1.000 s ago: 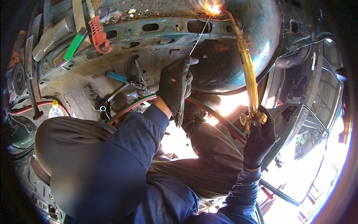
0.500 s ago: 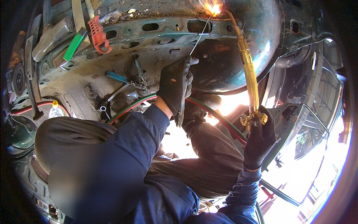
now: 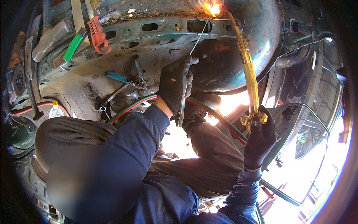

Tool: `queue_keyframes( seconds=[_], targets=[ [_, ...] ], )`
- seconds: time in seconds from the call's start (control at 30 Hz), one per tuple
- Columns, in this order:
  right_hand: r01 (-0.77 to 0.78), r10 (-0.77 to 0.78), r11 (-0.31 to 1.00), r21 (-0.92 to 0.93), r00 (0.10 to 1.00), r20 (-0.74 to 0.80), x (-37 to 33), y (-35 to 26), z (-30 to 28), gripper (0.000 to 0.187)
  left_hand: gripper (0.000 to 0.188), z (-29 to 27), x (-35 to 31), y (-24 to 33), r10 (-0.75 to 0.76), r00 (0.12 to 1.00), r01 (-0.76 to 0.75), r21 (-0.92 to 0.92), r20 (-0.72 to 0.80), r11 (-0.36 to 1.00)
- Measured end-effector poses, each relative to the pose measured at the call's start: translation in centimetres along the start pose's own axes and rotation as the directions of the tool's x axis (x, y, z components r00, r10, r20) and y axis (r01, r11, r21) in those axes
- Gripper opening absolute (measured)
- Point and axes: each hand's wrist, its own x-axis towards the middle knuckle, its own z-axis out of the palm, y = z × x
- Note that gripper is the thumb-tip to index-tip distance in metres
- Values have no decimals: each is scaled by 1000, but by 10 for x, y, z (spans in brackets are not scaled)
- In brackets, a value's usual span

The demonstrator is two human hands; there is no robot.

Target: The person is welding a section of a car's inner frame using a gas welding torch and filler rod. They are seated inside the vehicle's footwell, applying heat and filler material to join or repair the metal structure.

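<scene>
A brass gas welding torch [image 3: 250,78] rises from my right hand [image 3: 260,140], whose dark glove wraps its lower end by the valve knobs. Its bent copper tip reaches a glowing orange spot [image 3: 214,8] on the dark, rounded metal panel [image 3: 227,61]. My left hand [image 3: 175,82], gloved too, is closed around a thin metal filler rod [image 3: 199,38]. The rod slants up and right, its far end at the glow beside the torch tip. Its lower part hangs below the glove, near my wrist. The flame itself is washed out by glare.
A hammer [image 3: 52,39], a green-handled tool [image 3: 75,44] and a red plastic piece [image 3: 98,34] lie at upper left. Blue-handled pliers [image 3: 116,77] and a wrench [image 3: 104,109] rest on the metal floor. Red and green hoses [image 3: 223,120] pass behind my left arm. A clear bottle [image 3: 56,111] stands left.
Both hands hold nearly the same positions. The glow at the torch tip looks slightly larger and more spread.
</scene>
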Motion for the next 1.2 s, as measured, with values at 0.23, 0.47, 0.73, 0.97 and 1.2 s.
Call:
queue_keyframes(
  seconds=[0.23,0.47,0.73,0.97,1.2],
  targets=[
    [-7,7,999,-48,1000,5,1,-3,-1,27,49,4,0,1,10,998,-11,-10,-55,1000],
    [-43,42,999,-10,999,-22,-1,-2,2,29,47,13,-6,2,1,998,-4,-41,-57,999],
    [-8,7,999,-39,1000,-28,-1,-4,3,30,51,13,-5,-3,29,998,-31,-22,-62,999],
    [-17,17,1000,-22,1000,-14,0,-1,1,29,53,17,-8,2,21,997,-23,-20,-70,1000],
    [-2,0,996,-90,1000,-22,-1,-2,1,28,57,14,-6,-1,9,998,-12,-57,-54,998]
  ],
)
